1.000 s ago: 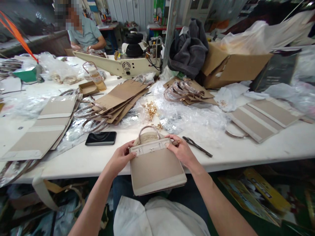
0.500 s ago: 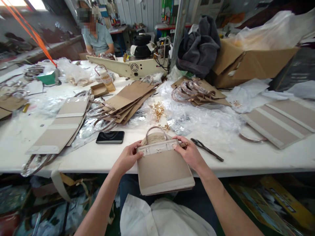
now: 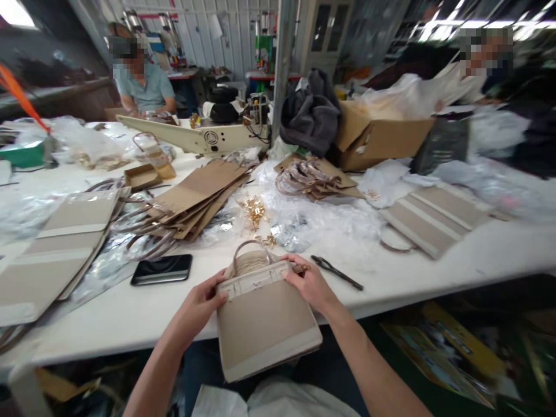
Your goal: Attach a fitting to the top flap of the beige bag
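Observation:
A small beige handbag (image 3: 264, 321) with a curved handle leans over the front edge of the white table (image 3: 143, 313). My left hand (image 3: 197, 307) is closed on the bag's upper left corner. My right hand (image 3: 310, 286) is closed on its upper right corner, thumb on the pale top band. A black phone (image 3: 161, 269) lies to the left of my left hand. Dark pliers (image 3: 336, 272) lie just right of my right hand. Loose gold metal fittings (image 3: 255, 209) are scattered beyond the bag on clear plastic.
Stacks of flat beige and brown bag panels (image 3: 195, 194) lie left, centre and right (image 3: 434, 217). A cream machine (image 3: 195, 136), a grey garment (image 3: 310, 113) and a cardboard box (image 3: 382, 139) stand at the back. One person (image 3: 141, 87) sits far left, another far right (image 3: 482, 63).
The camera view has tilted up and swung right, showing a second person at far right. My hands keep their hold on the bag's top corners, which has barely shifted.

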`<move>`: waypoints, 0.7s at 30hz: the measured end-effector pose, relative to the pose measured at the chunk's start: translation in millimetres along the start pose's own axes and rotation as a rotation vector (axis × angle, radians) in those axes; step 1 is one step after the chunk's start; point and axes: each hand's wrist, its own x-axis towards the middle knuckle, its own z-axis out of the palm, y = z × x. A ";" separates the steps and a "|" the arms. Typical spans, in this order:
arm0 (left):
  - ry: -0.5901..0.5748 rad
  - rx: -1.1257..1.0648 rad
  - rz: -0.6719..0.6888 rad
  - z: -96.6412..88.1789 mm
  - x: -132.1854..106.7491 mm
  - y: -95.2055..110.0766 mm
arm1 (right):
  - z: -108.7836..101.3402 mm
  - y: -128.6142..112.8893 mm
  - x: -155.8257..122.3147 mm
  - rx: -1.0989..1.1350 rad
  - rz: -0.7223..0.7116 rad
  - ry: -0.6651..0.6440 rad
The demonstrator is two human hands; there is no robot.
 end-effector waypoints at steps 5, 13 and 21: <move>0.004 -0.004 -0.001 -4.8 5.0 -4.6 | -5.9 0.4 -0.1 0.078 0.021 -0.061; 0.046 0.017 -0.032 -5.8 6.2 -2.5 | 3.0 -8.4 -2.9 -0.037 -0.029 0.060; 0.108 -0.028 -0.018 -8.0 16.9 -26.3 | 0.9 -4.7 -3.6 0.047 -0.031 0.079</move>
